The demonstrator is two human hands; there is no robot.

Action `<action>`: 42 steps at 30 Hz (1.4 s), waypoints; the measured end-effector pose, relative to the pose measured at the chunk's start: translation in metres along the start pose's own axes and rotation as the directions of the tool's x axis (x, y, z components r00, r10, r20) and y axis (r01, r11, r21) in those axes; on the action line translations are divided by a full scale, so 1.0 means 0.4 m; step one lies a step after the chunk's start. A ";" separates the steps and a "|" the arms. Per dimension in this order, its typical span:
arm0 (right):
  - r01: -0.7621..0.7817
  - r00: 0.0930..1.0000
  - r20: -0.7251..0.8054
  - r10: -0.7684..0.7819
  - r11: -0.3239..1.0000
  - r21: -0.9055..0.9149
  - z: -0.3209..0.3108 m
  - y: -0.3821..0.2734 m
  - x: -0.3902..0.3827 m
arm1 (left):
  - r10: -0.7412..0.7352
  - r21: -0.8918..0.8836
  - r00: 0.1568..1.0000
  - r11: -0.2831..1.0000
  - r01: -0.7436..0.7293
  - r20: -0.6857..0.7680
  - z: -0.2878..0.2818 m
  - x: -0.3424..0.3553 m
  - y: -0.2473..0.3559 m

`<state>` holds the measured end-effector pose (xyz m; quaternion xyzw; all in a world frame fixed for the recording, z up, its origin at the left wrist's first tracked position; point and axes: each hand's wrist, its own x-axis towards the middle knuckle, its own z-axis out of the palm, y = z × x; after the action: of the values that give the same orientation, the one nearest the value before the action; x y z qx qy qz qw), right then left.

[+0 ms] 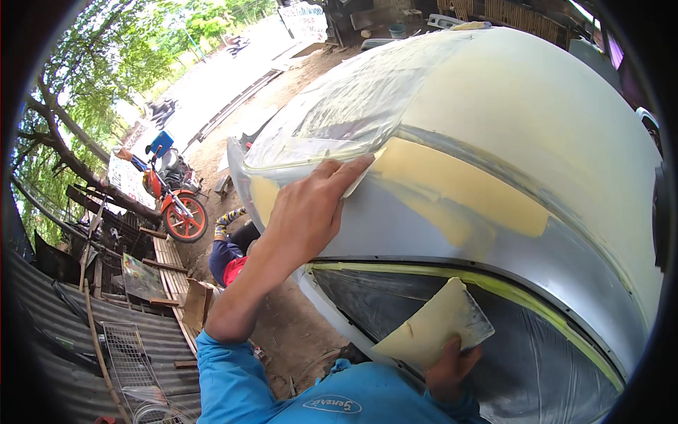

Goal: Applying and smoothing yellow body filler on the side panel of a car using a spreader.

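Observation:
My left hand (304, 208) is closed on a thin, pale putty spreader (359, 182), its fingers stretched along it. The spreader's edge rests on the car's silver side (381, 237), at the left end of a smooth yellow band of putty (459, 180). Lower down, in front of the masked side window, my right hand (452, 371) grips a flat putty board (434, 321) by its lower edge. Pale yellow smears coat the board, and a dark clump sits near its upper corner. Part of my right hand is hidden behind my blue shirt and the board.
Plastic sheeting covers the windshield (353, 106), and yellow-green tape (537, 304) edges the dark side window. Cream primer coats the roof (537, 99). Beyond the car's left end a person (229, 258) is low to the ground. A red motorcycle (180, 194) and corrugated metal sheets (63, 353) stand left.

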<state>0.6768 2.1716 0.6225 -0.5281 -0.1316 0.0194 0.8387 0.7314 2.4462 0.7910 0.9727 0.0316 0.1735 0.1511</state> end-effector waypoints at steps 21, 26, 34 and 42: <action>-0.075 0.990 0.120 0.075 0.997 -0.005 -0.017 0.049 -0.027 | 0.011 0.128 1.000 0.992 -0.011 -0.002 0.006 0.029 0.012; -0.058 0.987 0.145 0.063 0.998 -0.038 -0.035 0.058 -0.030 | 0.009 0.162 1.000 0.987 -0.010 0.006 0.027 0.047 0.024; -0.002 0.994 0.106 -0.003 0.999 0.045 -0.009 0.055 -0.018 | 0.031 0.346 0.999 0.938 -0.014 -0.044 0.076 0.029 0.060; -0.065 0.986 0.153 0.061 0.998 0.018 -0.016 0.043 -0.010 | 0.026 0.157 0.997 0.987 -0.036 0.066 0.005 -0.010 0.046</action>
<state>0.6763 2.1728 0.6036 -0.5192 -0.1783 0.0878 0.8313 0.7287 2.4277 0.7934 0.9870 0.0252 0.1416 0.0715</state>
